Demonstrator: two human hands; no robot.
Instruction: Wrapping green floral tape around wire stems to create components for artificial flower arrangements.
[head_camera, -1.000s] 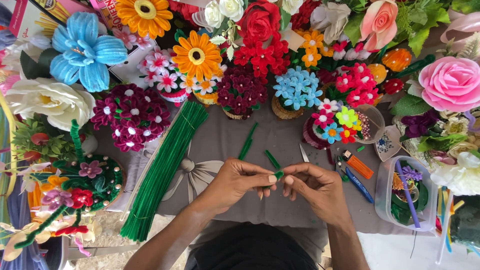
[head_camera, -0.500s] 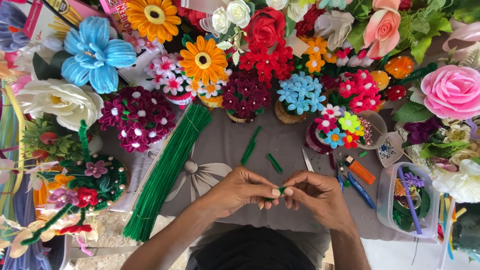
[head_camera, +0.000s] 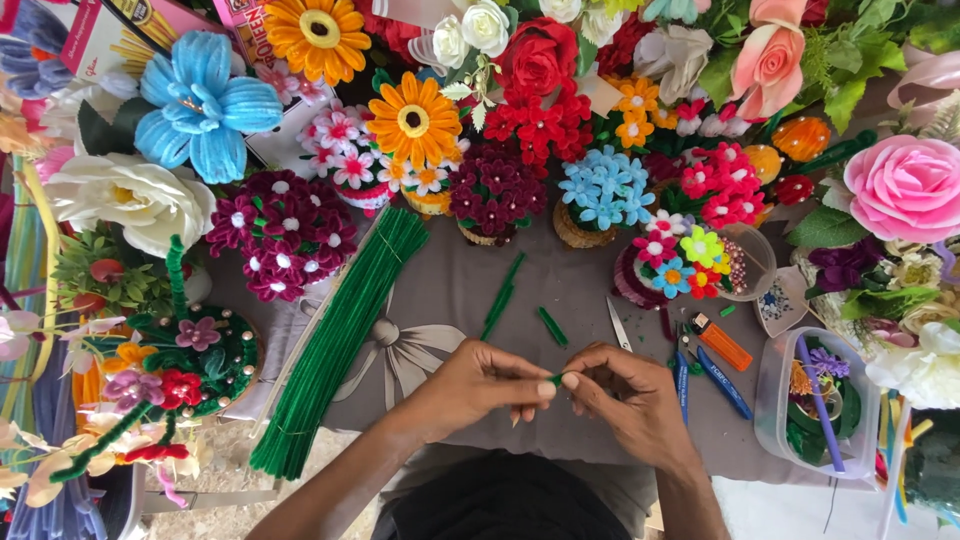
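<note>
My left hand (head_camera: 478, 385) and my right hand (head_camera: 628, 395) meet fingertip to fingertip over a grey cloth (head_camera: 590, 430). Between them they pinch a short green pipe cleaner piece (head_camera: 554, 379), mostly hidden by the fingers. Two loose green pipe cleaner pieces (head_camera: 503, 295) (head_camera: 552, 327) lie on the cloth just beyond my hands. A long bundle of green pipe cleaners (head_camera: 338, 340) lies diagonally to the left of my left hand.
Many handmade pipe cleaner flowers crowd the far side: a blue flower (head_camera: 205, 105), orange daisy (head_camera: 413, 120), red rose (head_camera: 538, 57), pink rose (head_camera: 905, 187). Scissors (head_camera: 619, 325), an orange lighter (head_camera: 722, 342) and blue pens (head_camera: 722, 382) lie right. A clear plastic box (head_camera: 815, 405) sits farther right.
The view has drifted slightly, so the scene sits lower in frame. My hands have stayed together on the small green piece, fingers shifting a little as they work it.
</note>
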